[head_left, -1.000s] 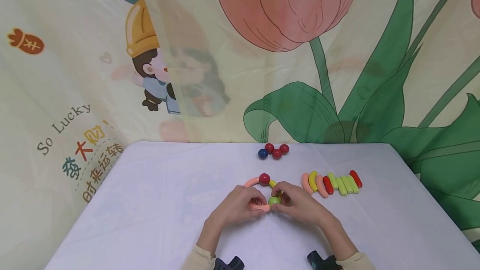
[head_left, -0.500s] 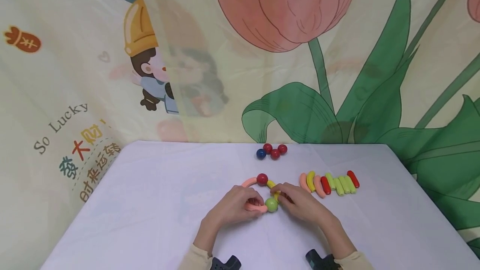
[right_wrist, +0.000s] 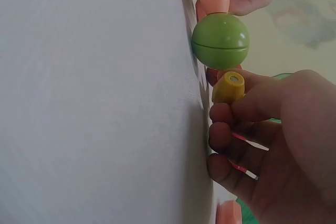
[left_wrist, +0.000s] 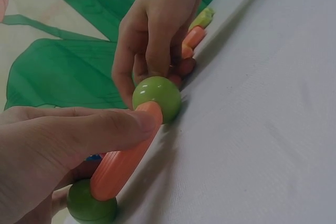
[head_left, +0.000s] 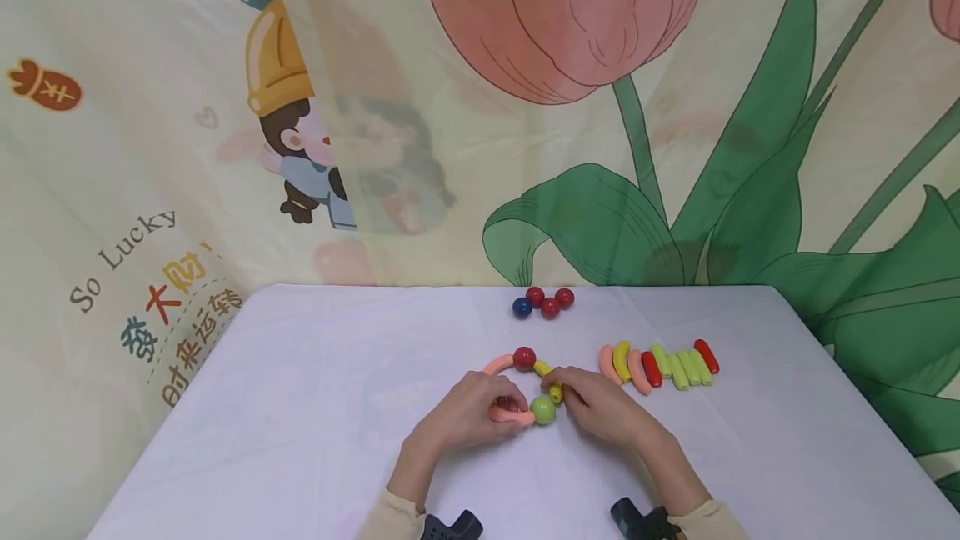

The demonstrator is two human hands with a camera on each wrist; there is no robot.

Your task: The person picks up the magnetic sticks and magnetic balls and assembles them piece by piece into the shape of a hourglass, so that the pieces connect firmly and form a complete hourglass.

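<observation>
Left hand (head_left: pixel 468 412) grip holding pink curve (head_left: pixel 512 416), right hand (head_left: pixel 600 405) grip pinching yellow stick (head_left: pixel 553 391), spare sticks (head_left: pixel 660 366) beside.

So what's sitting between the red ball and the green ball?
A short yellow stick links red ball and green ball, seen from the head view.

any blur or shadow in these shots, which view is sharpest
Head view: evenly lit, sharp, faint shadows on the white tablecloth. Left wrist view: dimmer, left hand blurred up close, glossy green ball crisp. Right wrist view: right hand soft, yellow rod clear.
</observation>
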